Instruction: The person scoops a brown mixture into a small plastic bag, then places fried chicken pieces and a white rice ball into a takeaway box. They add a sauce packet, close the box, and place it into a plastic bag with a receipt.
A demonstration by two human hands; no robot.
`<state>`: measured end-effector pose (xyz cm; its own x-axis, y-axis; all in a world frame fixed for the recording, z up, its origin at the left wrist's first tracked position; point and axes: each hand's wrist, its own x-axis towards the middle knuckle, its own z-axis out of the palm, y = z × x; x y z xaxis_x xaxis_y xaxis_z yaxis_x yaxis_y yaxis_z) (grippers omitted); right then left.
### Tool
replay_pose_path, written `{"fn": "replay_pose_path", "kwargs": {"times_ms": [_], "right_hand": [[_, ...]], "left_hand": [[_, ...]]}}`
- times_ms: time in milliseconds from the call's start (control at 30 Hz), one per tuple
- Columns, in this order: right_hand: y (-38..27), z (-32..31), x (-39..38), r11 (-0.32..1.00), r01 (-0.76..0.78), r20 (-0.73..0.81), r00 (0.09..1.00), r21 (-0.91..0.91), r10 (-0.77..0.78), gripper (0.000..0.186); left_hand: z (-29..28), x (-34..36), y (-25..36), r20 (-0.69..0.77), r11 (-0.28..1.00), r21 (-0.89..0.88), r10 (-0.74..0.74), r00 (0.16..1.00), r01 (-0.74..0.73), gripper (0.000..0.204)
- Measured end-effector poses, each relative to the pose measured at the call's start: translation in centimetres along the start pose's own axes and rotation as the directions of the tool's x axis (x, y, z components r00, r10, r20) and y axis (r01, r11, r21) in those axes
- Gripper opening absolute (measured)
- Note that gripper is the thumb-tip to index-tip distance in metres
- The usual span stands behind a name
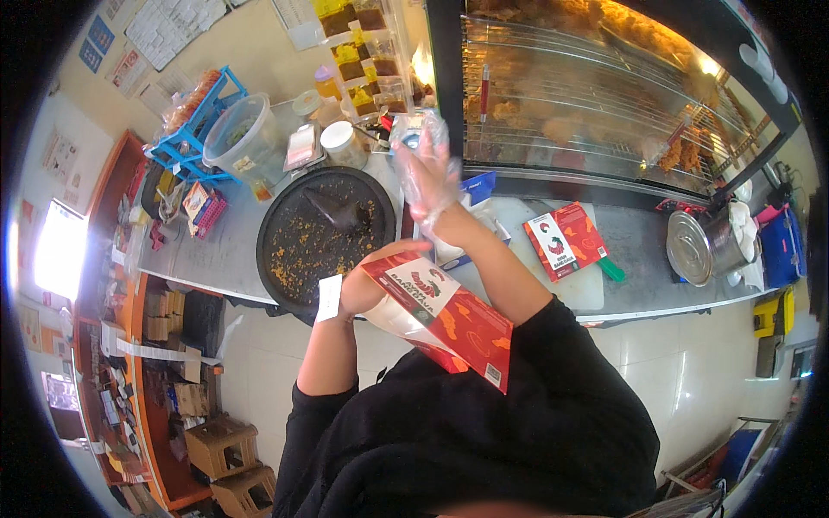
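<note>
My left hand (pixel 367 289) is closed on a red and white printed paper food bag (pixel 449 319), held tilted in front of my body with its mouth spread. A white paper slip (pixel 328 299) sits at the same hand, by the wrist; how it is held cannot be told. My right hand (pixel 425 177), in a clear plastic glove, reaches up beside the glass warmer. Its fingers look spread and somewhat blurred, with nothing visible in them. Left of it lies a wide black stone mortar (pixel 285 203) with golden crumbs (pixel 298 272) and a dark pestle (pixel 337 211).
Fried chicken fills the lit glass warmer (pixel 587 95). Another red and white package (pixel 566 242) lies on the counter beside a green handle (pixel 612 270). A metal pot (pixel 732 242) with its lid (pixel 691 249) stands far right. Behind the mortar are a clear tub (pixel 242 142) and a white-lidded jar (pixel 343 142).
</note>
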<state>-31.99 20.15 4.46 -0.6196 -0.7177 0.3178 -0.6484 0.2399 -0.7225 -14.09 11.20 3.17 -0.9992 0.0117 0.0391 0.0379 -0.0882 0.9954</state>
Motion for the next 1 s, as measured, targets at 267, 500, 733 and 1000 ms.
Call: {"fn": "replay_pose_path", "kwargs": {"times_ms": [267, 500, 733, 1000], "right_hand": [[4.8, -11.0, 5.3, 0.621, 0.242, -0.181, 0.823, -0.745, -0.538, 0.039], [3.2, -14.1, 5.1, 0.568, 0.162, -0.047, 0.941, -0.807, -0.336, 0.039], [5.7, -17.1, 2.1, 0.45, -0.226, -0.298, 0.95, -0.864, -0.096, 0.059], [9.1, -18.8, 6.6, 0.302, 0.292, 0.193, 0.928, -0.907, -0.318, 0.06]], "left_hand": [[-1.4, -4.4, -1.6, -0.344, 0.917, -0.4, -0.141, 0.928, -0.009, 0.048], [-1.1, -6.8, -3.1, -0.555, 0.939, -0.343, -0.173, 0.813, -0.034, 0.047], [-0.3, -11.8, -5.9, -0.829, 0.901, -0.401, -0.434, 0.353, 0.166, 0.044], [5.4, -14.9, -9.6, -0.894, 0.89, -0.442, -0.447, 0.023, 0.111, 0.047]]}}
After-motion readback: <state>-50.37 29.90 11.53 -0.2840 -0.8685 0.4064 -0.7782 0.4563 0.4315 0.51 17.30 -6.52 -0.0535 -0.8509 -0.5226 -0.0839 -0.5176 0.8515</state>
